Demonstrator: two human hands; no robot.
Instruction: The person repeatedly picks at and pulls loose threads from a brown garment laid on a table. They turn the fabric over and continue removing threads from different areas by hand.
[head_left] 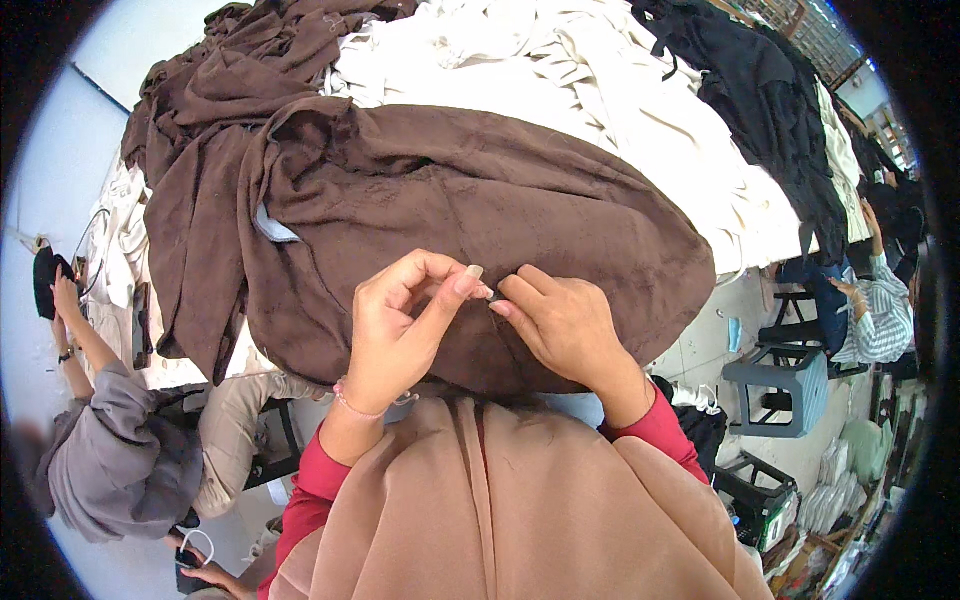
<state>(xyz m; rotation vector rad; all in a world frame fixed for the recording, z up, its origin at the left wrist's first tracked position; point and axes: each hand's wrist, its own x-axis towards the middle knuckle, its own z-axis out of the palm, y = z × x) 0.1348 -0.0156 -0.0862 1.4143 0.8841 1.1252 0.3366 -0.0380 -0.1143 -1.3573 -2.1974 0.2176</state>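
Observation:
A dark brown garment lies spread in front of me, its near edge hanging toward my lap. Over its near part, my left hand is closed in a pinch of thumb and forefinger. Close beside it, my right hand is pinched as well, palm turned down. The fingertips of both almost meet; whatever lies between them is too small to make out. Toward the left of the garment, a small pale blue patch shows at a fold.
White garments are heaped behind the brown one, and black garments at the far right. A person in grey sits to the left, another in stripes to the right. A grey plastic stool stands at right.

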